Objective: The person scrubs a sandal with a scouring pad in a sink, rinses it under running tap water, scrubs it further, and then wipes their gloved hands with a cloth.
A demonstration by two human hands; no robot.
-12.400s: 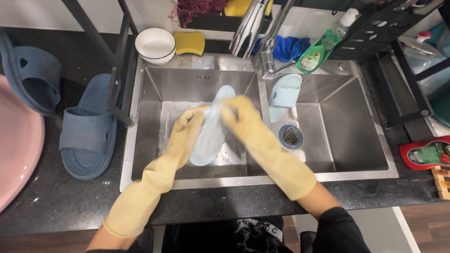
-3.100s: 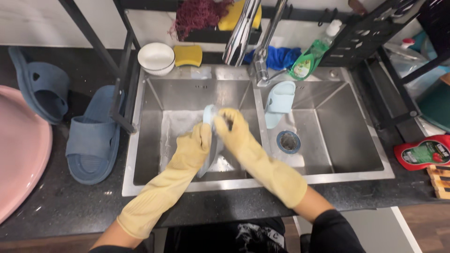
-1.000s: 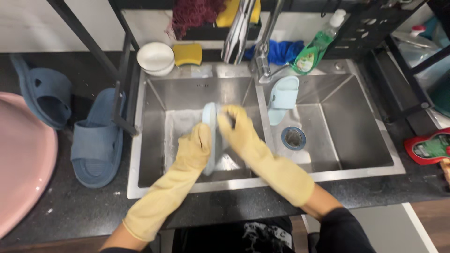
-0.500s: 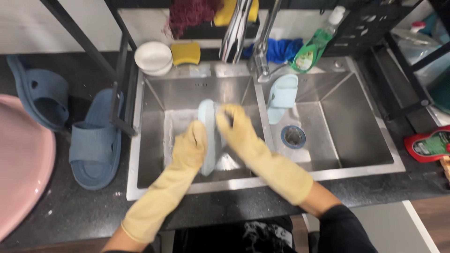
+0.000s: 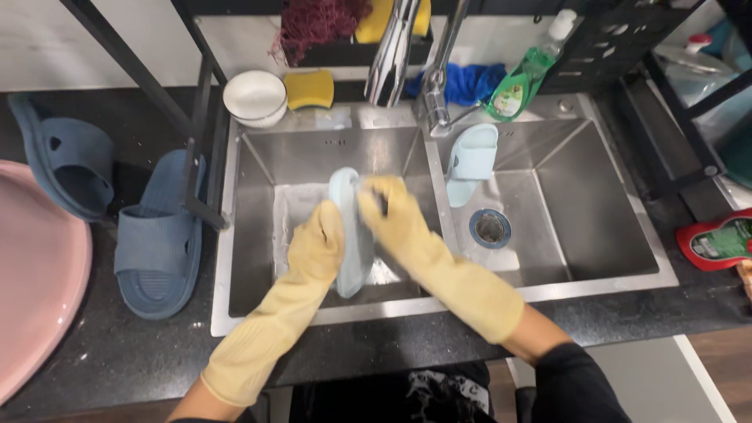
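Pale slipper [image 5: 348,235] on edge over sink [image 5: 251,204], clamped between left hand [image 5: 317,251] and right hand [image 5: 392,215]; fingers apparently curled around it.

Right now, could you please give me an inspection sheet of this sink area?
Surface: black speckled counter around a steel double sink.
Job's things: light blue slipper held on edge over the left basin; its pair leans in the right basin.
Clutter: two dark blue slippers, white bowl, yellow sponge, green soap bottle.
Hands: left hand and right hand, yellow-gloved, grip the slipper.
Cables: nothing seen.
Surroundings: pink basin, faucet.
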